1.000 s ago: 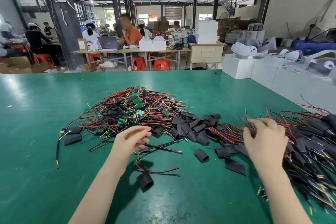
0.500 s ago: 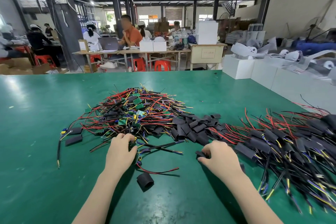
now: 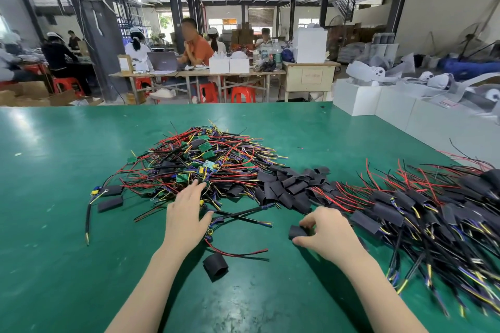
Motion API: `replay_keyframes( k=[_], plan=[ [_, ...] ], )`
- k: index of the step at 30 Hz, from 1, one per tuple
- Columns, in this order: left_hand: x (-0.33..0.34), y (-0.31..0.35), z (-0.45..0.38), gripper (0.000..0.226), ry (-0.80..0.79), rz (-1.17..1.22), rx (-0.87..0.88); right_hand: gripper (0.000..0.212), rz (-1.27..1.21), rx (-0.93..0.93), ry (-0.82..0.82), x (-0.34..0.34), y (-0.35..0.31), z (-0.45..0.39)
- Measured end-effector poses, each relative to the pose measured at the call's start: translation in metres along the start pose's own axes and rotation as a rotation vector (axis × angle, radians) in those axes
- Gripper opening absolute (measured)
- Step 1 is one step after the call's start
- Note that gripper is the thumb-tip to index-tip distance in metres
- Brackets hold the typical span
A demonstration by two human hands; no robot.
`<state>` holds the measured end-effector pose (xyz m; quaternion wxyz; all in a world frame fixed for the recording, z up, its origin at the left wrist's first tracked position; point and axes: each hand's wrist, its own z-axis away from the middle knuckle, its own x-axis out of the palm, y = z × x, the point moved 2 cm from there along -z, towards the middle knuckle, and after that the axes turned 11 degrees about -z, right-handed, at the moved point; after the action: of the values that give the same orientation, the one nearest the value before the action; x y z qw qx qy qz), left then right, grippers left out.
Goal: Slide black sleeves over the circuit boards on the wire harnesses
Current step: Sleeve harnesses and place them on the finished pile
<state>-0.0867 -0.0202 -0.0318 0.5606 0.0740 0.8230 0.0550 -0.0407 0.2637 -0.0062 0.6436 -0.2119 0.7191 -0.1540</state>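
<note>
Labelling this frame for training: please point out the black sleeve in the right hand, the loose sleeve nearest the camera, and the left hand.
black sleeve (image 3: 297, 232), head view, exposed left end.
loose sleeve (image 3: 215, 265), head view, middle.
left hand (image 3: 186, 211), head view, back of hand.

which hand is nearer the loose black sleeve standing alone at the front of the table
Left, though not by much. The loose black sleeve stands just right of the left forearm, below the left hand. The right hand, pinching another sleeve, is farther right.
</note>
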Motion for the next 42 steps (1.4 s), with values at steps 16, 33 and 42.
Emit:
replay_keyframes(
  k=[16,33,42],
  plan=[
    [0.0,0.014,-0.003,0.044,-0.117,0.305,0.126,0.042,-0.051,-0.034,0.029,0.004,0.0,0.0],
    [-0.032,0.028,0.004,0.018,0.181,0.605,0.001,0.021,-0.096,-0.046,0.047,0.001,-0.006,0.003],
    [-0.082,0.013,0.006,0.026,0.123,1.991,-0.052,0.017,-0.284,-0.184,0.254,-0.009,-0.013,0.004]
  ],
)
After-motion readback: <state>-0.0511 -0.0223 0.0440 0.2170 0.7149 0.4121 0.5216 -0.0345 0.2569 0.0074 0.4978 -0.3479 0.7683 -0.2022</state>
